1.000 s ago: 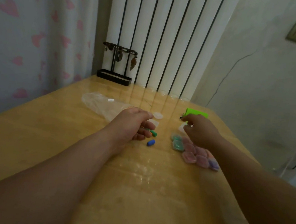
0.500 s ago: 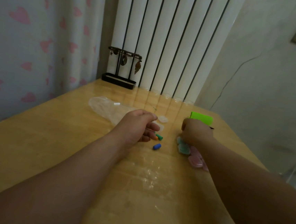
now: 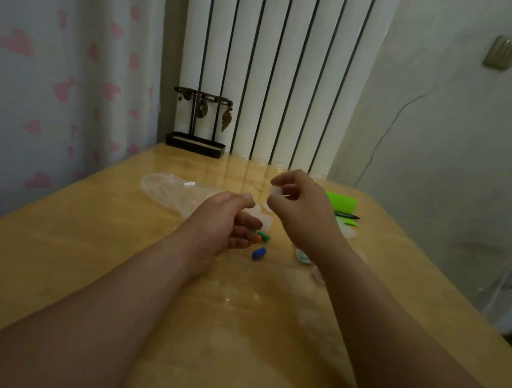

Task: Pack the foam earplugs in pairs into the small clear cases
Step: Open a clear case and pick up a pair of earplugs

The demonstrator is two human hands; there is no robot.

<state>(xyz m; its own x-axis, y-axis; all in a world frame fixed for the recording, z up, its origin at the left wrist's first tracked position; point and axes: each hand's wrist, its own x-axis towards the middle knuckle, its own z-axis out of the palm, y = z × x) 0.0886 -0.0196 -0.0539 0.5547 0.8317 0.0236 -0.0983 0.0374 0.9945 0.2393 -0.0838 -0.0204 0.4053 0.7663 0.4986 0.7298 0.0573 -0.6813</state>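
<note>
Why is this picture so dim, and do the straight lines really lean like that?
Head view: weak light leaves everything dim and soft; the wide lens splays the radiator; glare streaks the table; the raised case is a blur.

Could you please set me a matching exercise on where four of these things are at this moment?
Things:
1 blue earplug
2 small clear case
3 black stand
4 bright green object

Places:
a at the foot of the radiator
b pinched in the right hand
c loose on the table, nothing touching it
d beside the black pen

Pairs: 1-c; 2-b; 3-a; 4-d
</note>
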